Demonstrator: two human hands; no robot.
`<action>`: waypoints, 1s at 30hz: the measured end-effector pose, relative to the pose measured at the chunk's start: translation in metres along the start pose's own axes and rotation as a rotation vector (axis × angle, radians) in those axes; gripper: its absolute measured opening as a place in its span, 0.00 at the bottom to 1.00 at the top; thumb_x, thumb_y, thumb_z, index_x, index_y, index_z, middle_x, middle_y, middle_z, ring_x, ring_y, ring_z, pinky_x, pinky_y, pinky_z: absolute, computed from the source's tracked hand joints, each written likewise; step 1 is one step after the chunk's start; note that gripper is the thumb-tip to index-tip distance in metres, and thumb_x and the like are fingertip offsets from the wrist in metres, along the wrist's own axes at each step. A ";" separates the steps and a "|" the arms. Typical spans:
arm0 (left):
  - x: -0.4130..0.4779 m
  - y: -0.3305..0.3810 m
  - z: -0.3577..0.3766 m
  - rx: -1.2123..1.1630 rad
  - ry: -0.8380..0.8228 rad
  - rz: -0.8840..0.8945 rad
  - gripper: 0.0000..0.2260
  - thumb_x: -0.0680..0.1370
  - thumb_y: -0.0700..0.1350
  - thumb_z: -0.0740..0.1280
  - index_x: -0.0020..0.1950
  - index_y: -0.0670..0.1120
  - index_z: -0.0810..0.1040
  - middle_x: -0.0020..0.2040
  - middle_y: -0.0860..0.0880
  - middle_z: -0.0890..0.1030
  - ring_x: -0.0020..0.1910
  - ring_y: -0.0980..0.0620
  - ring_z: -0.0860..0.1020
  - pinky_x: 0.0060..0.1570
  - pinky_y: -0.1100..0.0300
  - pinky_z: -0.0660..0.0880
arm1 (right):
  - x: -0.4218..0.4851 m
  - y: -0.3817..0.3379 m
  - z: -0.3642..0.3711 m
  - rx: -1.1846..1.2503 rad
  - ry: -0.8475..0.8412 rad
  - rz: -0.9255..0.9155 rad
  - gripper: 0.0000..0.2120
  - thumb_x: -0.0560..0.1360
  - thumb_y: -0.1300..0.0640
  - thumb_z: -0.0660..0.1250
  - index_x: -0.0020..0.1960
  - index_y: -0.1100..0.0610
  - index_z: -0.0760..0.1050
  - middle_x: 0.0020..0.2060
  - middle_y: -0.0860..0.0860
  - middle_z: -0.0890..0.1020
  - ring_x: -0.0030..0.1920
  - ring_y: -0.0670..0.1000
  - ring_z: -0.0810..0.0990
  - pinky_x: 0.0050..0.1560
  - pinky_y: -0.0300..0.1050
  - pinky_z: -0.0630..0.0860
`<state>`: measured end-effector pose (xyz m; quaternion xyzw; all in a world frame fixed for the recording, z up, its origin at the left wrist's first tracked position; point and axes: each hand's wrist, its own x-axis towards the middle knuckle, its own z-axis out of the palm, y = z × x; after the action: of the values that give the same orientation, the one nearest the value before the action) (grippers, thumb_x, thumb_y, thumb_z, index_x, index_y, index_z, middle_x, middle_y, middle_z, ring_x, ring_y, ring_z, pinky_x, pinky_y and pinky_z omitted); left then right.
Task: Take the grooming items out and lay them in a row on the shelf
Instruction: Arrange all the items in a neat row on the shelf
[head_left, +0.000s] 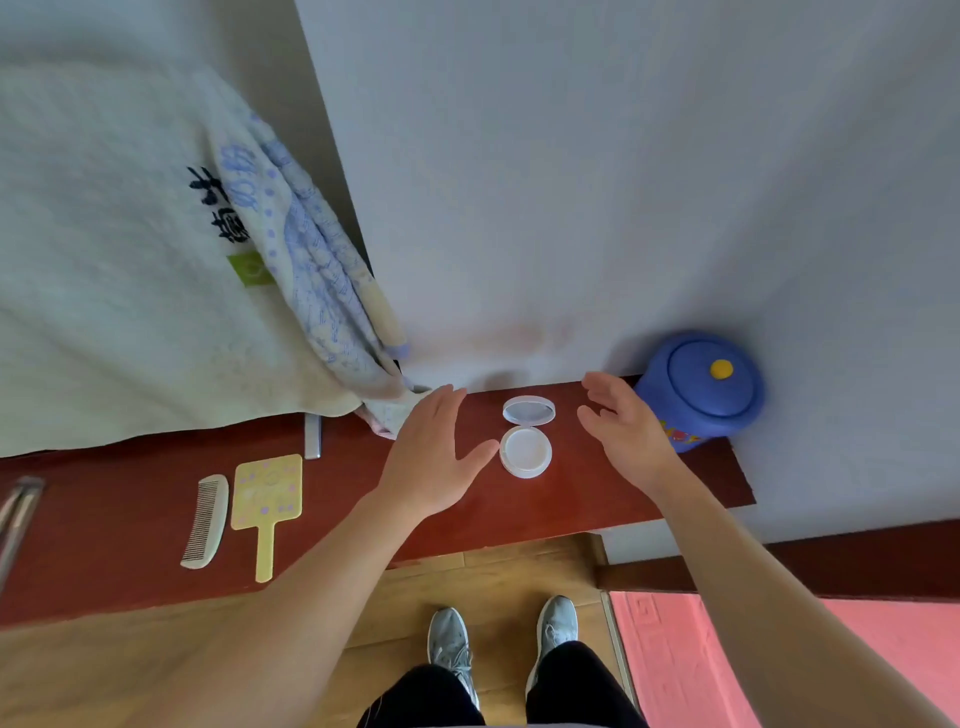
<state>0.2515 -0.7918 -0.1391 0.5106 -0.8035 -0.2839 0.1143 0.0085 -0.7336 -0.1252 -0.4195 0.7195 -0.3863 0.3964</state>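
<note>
Compact (525, 436) lies open mid-frame, lid toward the wall; comb (205, 521) and mirror (266, 499) point handle-down lower left; left hand (434, 457) and right hand (626, 434) spread, empty

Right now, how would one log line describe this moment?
left hand open | right hand open | compact open on shelf, between hands | comb, mirror lying left of it
</note>
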 end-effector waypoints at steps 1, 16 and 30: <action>-0.001 0.001 -0.006 0.024 -0.010 0.007 0.33 0.80 0.61 0.62 0.79 0.48 0.58 0.80 0.49 0.58 0.79 0.52 0.53 0.76 0.53 0.54 | -0.006 -0.006 -0.002 -0.058 0.006 -0.018 0.22 0.77 0.59 0.67 0.70 0.53 0.69 0.65 0.46 0.76 0.67 0.47 0.72 0.70 0.46 0.67; -0.048 0.065 -0.049 0.365 0.092 -0.056 0.18 0.83 0.53 0.52 0.56 0.42 0.75 0.50 0.48 0.76 0.54 0.45 0.75 0.54 0.47 0.72 | -0.059 -0.058 -0.042 -0.783 -0.075 -0.289 0.24 0.82 0.45 0.56 0.74 0.55 0.65 0.73 0.51 0.68 0.73 0.52 0.64 0.72 0.47 0.60; -0.149 0.107 -0.054 0.267 0.178 -0.293 0.17 0.84 0.48 0.54 0.66 0.42 0.74 0.63 0.44 0.76 0.64 0.43 0.74 0.62 0.48 0.71 | -0.114 -0.075 -0.053 -0.879 -0.259 -0.602 0.16 0.82 0.53 0.55 0.64 0.60 0.73 0.59 0.55 0.77 0.62 0.57 0.72 0.60 0.48 0.66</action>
<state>0.2633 -0.6441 -0.0184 0.6555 -0.7381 -0.1422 0.0737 0.0216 -0.6448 -0.0098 -0.7770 0.6068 -0.0910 0.1411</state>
